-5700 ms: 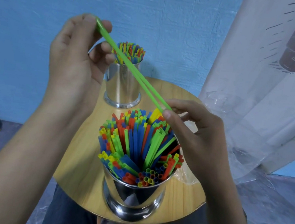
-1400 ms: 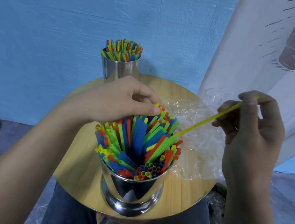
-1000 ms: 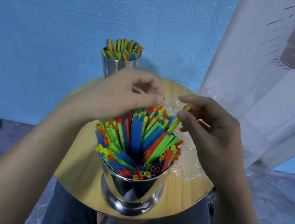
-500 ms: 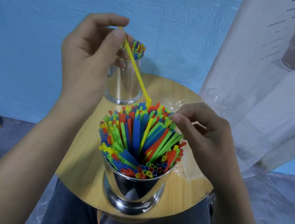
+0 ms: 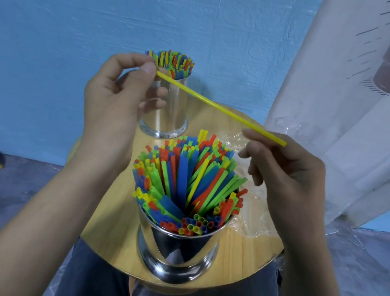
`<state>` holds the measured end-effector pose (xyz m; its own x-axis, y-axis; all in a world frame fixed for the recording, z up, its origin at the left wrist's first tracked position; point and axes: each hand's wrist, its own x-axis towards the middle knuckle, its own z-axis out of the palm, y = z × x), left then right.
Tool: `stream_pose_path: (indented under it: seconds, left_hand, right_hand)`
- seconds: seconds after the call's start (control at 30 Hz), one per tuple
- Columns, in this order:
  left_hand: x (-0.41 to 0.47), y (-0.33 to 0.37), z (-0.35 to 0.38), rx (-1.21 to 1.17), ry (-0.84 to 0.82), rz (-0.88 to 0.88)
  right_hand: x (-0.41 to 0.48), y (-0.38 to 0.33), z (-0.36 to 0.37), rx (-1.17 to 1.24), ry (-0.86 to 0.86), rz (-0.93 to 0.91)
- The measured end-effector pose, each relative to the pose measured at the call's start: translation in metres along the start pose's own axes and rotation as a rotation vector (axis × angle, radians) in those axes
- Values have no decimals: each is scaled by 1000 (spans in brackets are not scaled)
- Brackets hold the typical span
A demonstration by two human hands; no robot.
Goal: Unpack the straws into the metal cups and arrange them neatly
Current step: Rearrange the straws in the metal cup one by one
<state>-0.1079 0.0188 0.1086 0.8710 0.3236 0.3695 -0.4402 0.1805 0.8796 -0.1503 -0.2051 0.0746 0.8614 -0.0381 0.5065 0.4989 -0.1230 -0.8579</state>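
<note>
My left hand point(image 5: 118, 104) pinches one end of a yellow straw point(image 5: 218, 106) between thumb and forefinger, above the table. The straw slants down to the right, and its other end lies over the fingers of my right hand point(image 5: 284, 173), which hangs loosely curled and grips nothing. Below them a near metal cup point(image 5: 176, 253) holds several blue, green, red and yellow straws point(image 5: 185, 178) fanned out. A far metal cup point(image 5: 169, 110), partly behind my left hand, holds another bunch of straws point(image 5: 172, 62).
Both cups stand on a small round wooden table point(image 5: 115, 231) over my lap. Clear plastic wrapping point(image 5: 252, 214) lies on the table's right side. A white printed sheet point(image 5: 354, 106) hangs at the right; a blue wall is behind.
The yellow straw has come fully out of the near cup and now lies slanted between my hands. My left hand lowered a little; my right hand moved right under the straw's end.
</note>
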Motion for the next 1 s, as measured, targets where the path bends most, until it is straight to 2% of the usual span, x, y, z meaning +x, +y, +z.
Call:
stream_pose_path:
  seconds: [0.17, 0.3, 0.47, 0.53, 0.77, 1.0]
  left_hand:
    - [-4, -3, 0, 191, -145, -34]
    - [-4, -4, -1, 341, -260, -52]
    - [-1, 4, 4, 633, -665, -96]
    - [0, 6, 10, 716, -758, -88]
    - [3, 6, 20, 758, -795, -28]
    - [6, 12, 20, 661, -660, 95]
  right_hand:
    - [1, -7, -5, 227, 122, 17]
    - [1, -8, -7, 263, 168, 32]
    - [3, -10, -12, 355, 281, 53]
    - [3, -11, -15, 365, 291, 60]
    - [-2, -11, -13, 133, 127, -16]
    - [-6, -7, 0, -2, -56, -13]
